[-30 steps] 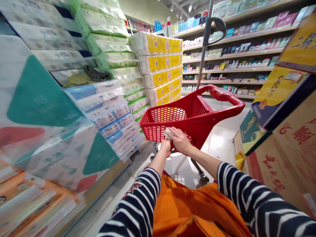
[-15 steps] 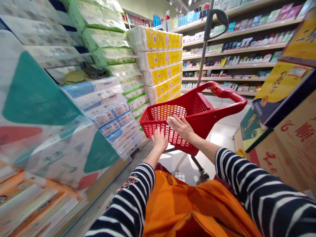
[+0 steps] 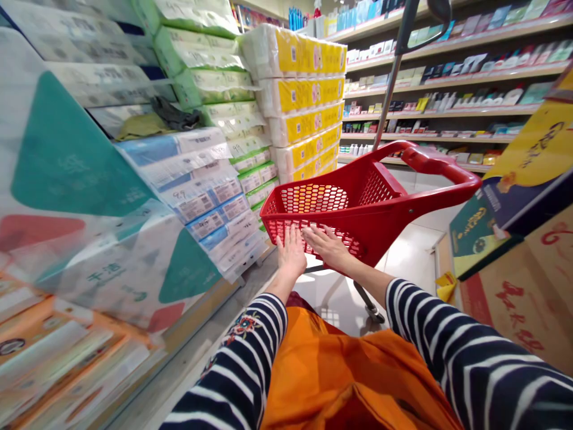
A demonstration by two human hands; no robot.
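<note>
My left hand [image 3: 292,258] is open with its fingers stretched out, back upward, in front of the near side of a red shopping cart [image 3: 385,218]. Close beside it, my right hand [image 3: 330,248] is also open, fingers extended and slanting toward the left. Neither hand shows anything in its grip. Both overlap the perforated wall of the cart's basket in view; whether they touch it I cannot tell. The cart's red handle [image 3: 452,170] points to the right, and a grey pole [image 3: 388,98] rises behind it.
On the left are stacked plastic-wrapped tissue packs [image 3: 210,191], with dark and olive gloves or cloths [image 3: 176,114] lying on top. Yellow-and-white paper packs [image 3: 308,89] stand behind the cart. Product shelves [image 3: 447,113] fill the back. Cardboard boxes [image 3: 523,292] are at right.
My right hand has come down, closer to my left hand, and its fingers have shifted below the basket rim. The view has tilted down, so the cart appears larger and further right.
</note>
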